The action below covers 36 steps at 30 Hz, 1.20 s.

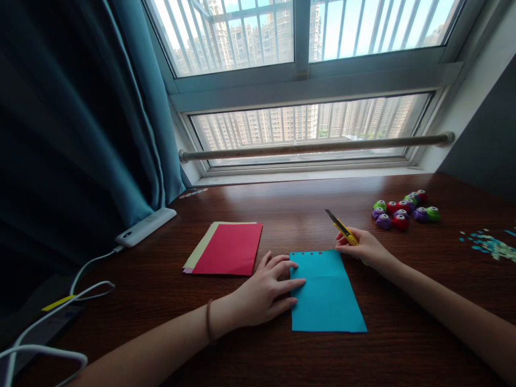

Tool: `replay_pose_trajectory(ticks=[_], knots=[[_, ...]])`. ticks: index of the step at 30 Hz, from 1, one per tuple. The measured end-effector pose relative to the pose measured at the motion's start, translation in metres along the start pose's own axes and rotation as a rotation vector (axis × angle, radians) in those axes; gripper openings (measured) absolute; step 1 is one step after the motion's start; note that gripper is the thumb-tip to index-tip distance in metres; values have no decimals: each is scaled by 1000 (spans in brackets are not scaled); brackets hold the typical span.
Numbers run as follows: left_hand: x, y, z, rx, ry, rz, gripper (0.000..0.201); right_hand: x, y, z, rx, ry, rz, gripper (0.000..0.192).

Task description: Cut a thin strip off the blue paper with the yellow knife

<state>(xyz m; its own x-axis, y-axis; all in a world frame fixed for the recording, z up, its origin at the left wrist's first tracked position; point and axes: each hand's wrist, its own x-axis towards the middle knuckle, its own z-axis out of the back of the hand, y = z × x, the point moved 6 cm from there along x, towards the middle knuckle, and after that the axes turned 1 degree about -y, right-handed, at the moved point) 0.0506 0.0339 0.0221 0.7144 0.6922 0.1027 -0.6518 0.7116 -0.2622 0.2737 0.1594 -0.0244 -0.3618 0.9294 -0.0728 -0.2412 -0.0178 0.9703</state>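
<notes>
Dark wooden desk (282, 349) runs under a barred window (298, 37), high-rise blocks visible outside; a round rail (314, 146) spans the lower pane. Teal curtain (80, 118) hangs along the left side, reaching down to the desk edge. Blue paper sheet (326, 298) lies flat near the middle of the desk, long side running away from the viewer, with a faint crease across it and a row of small punched holes along its far edge. Left of it, apart, a stack of coloured sheets (229, 248), red on top, pale ones showing beneath at the left edge. Left hand (262, 293) lies flat and open, palm down, fingers spread, fingertips pressing on the left edge of the blue sheet; a thin band circles the wrist. Right hand (363, 247) is closed around a yellow utility knife (342, 228), resting on the desk just beside the sheet's far right corner (blade end points up and away to the left, clear of the paper). White power bank (145, 227) sits by the curtain, a white cable (80, 293) trailing from it toward the near left edge. Far right: a cluster of small craft punches (403, 210), green, red and purple, touching one another. Nearer the right edge, a scatter of tiny paper bits (489, 244), mostly blue.
</notes>
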Motion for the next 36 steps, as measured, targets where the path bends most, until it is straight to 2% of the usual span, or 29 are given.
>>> replay_pose_trajectory(ticks=[5, 11, 15, 17, 20, 24, 26, 28, 32, 36], knots=[[-1, 0, -1, -6, 6, 2, 39, -1, 1, -1, 91, -11, 6, 41], [-2, 0, -1, -41, -6, -18, 38, 0, 1, 3, 55, -34, -15, 48], [-2, 1, -2, -33, -21, -25, 39, 1, 13, 7, 172, -13, -16, 54], [-3, 1, -2, -35, -31, -32, 38, 0, 23, 4, 148, 34, 25, 56], [-3, 1, -3, -34, -41, -37, 38, -5, 36, -8, -56, 61, 153, 47], [-3, 0, -3, -30, -46, -35, 37, -18, 41, -24, -577, -89, 317, 31], [-4, 1, -2, -26, -49, -33, 37, -21, 39, -26, -839, -176, 330, 27], [-4, 1, -2, -22, -48, -32, 37, -20, 35, -22, -964, -214, 303, 24], [-4, 1, -2, -21, -44, -25, 37, -11, 26, -4, -890, -178, 206, 25], [-4, 1, -4, -26, -28, -24, 38, -3, 11, 5, -579, -11, 104, 27]])
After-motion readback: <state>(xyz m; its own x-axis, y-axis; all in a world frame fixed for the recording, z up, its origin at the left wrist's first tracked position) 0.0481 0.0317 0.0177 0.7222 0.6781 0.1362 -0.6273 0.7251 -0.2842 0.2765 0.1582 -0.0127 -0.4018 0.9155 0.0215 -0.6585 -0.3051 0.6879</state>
